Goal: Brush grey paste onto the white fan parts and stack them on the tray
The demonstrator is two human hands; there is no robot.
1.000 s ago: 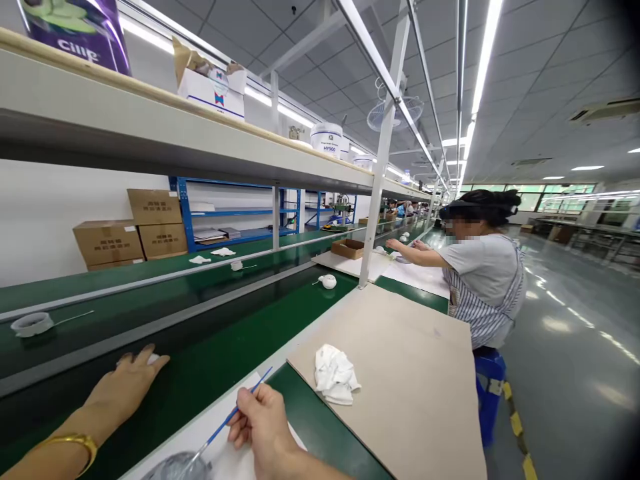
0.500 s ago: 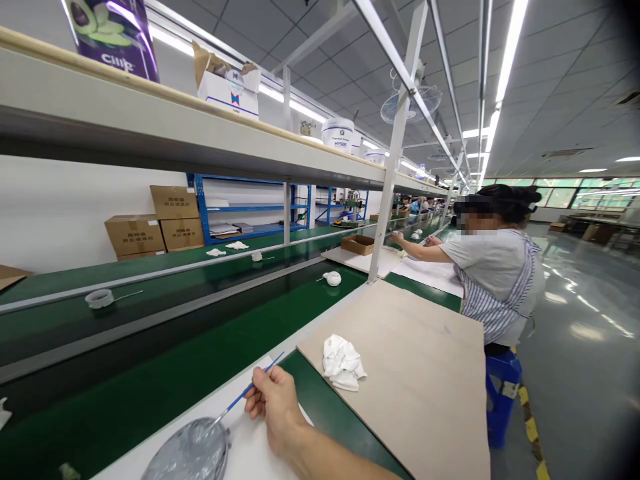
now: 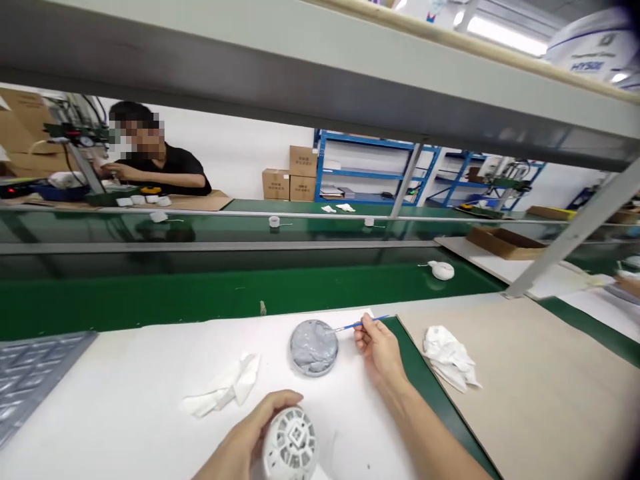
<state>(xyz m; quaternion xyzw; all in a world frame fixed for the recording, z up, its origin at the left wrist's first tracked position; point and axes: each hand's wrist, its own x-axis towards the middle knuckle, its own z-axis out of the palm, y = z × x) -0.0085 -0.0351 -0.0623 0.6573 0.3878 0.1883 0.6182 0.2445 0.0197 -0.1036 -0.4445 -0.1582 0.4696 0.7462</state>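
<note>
My right hand (image 3: pixel 383 353) pinches a thin blue-handled brush (image 3: pixel 353 325), whose tip touches the grey paste (image 3: pixel 314 345) in a shallow round dish. At the bottom of the view, my left hand (image 3: pixel 245 430) is wrapped round a white round housing (image 3: pixel 291 445) with a slotted, vented face and a small square in its middle. The housing is nearer to me than the dish, and its lower end is cut off by the frame. A crumpled white tissue (image 3: pixel 233 387) lies left of the dish on the white work sheet (image 3: pixel 135 373).
A white cloth (image 3: pixel 450 357) lies on the beige board (image 3: pixel 540 373) at right. Left is a grey moulded tray (image 3: pixel 37 373). Beyond runs a green conveyor (image 3: pixel 200 287) carrying a white corded part (image 3: pixel 443 270). A shelf (image 3: pixel 320 80) hangs overhead; a co-worker (image 3: pixel 170 167) sits across.
The view has swung left and down. My left hand with the white housing has come into view. My right hand still grips the brush at the paste.
</note>
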